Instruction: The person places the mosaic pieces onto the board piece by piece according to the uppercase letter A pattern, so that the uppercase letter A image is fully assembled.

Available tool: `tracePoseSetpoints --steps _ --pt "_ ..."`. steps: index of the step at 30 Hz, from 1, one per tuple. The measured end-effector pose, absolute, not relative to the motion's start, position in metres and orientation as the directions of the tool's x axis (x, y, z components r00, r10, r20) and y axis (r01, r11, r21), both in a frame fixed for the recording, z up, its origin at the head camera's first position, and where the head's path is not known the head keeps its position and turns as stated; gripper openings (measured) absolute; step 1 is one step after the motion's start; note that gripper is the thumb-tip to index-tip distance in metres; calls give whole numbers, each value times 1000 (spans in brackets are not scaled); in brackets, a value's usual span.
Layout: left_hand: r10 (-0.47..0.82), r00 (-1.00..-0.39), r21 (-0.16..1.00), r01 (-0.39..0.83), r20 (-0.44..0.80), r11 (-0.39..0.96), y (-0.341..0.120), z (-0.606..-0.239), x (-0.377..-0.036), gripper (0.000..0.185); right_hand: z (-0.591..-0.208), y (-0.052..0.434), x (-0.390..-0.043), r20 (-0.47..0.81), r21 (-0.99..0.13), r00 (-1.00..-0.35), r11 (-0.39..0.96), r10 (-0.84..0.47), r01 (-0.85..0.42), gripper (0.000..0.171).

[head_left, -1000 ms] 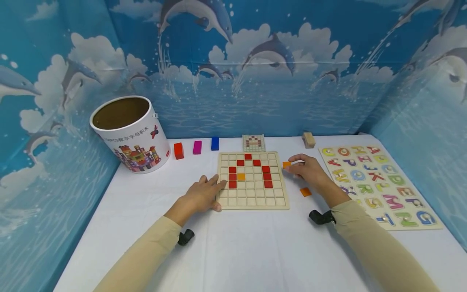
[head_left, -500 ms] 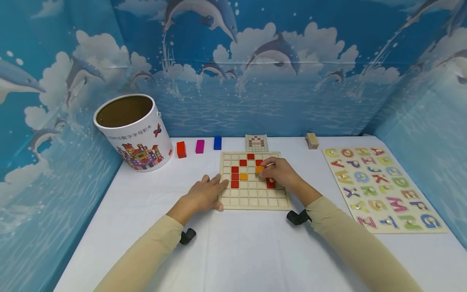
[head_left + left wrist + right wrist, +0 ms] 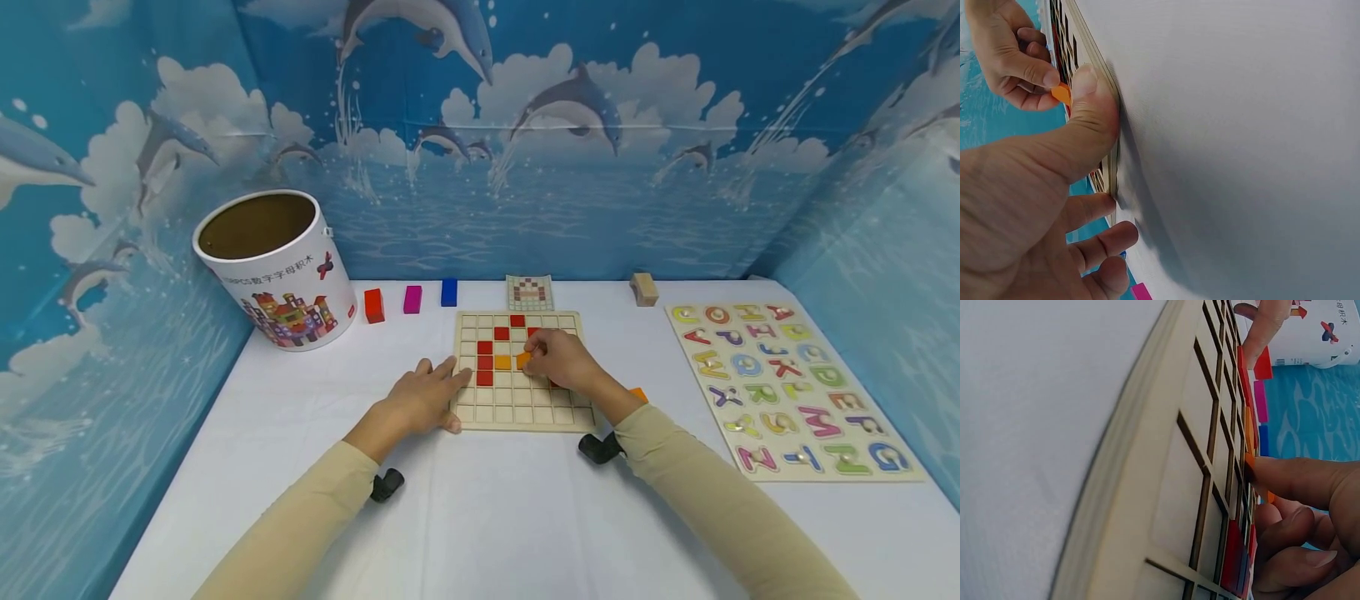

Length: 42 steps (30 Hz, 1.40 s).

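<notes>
The white table (image 3: 495, 517) under my arms is covered with a smooth, matte cloth. At its far left stands a round cardboard tub (image 3: 276, 268), white with printed pictures of toy blocks and a plain brown inside. Along the right lies a flat wooden alphabet puzzle board (image 3: 787, 387) with glossy coloured letters.

In the middle lies the square pale wooden grid tray (image 3: 522, 372), its top cut into small square cells by thin raised ribs. Several cells hold flat red square tiles (image 3: 484, 362), and one holds an orange tile (image 3: 502, 362).

My left hand (image 3: 426, 400) rests at the tray's left edge, fingers straight and relaxed over the rim, thumb pressed against the near side of the wood.

My right hand (image 3: 564, 360) is over the tray's centre, fingers curled, pinching a small flat orange square tile (image 3: 522, 360) between thumb and fingertip. That tile is tilted over the cell just to the right of the seated orange one; I cannot tell whether it already touches the tray floor.

Behind the tray lies a small printed pattern card (image 3: 529, 292). To its left stand three smooth blocks, a red block (image 3: 373, 305), a magenta block (image 3: 412, 299) and a blue block (image 3: 448, 292).
</notes>
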<state>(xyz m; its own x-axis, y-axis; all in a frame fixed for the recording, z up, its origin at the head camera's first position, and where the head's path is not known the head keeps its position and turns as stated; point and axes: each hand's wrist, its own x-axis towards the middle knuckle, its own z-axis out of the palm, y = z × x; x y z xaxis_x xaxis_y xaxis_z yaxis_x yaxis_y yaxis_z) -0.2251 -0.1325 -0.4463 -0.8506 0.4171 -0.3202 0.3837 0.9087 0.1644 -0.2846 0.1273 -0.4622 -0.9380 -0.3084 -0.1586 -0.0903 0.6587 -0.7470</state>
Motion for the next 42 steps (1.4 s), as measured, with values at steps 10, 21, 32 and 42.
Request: tracePoseSetpoints --steps 10,21,32,42 --pt "421 -847 163 388 -324 907 -133 -447 -225 89 -461 126 -284 -156 -703 -941 703 -299 -107 23" --pt "425 -844 159 394 -326 905 -131 -445 -226 90 -459 126 -284 -146 -678 -937 721 -319 -140 22" --pt "441 -832 157 412 -337 898 -121 -446 -225 90 -444 184 -256 -176 -752 -961 659 -214 -9 33" --pt "423 -839 170 387 -343 906 -133 -447 -225 90 -449 268 -221 -203 -713 -976 695 -81 91 54"
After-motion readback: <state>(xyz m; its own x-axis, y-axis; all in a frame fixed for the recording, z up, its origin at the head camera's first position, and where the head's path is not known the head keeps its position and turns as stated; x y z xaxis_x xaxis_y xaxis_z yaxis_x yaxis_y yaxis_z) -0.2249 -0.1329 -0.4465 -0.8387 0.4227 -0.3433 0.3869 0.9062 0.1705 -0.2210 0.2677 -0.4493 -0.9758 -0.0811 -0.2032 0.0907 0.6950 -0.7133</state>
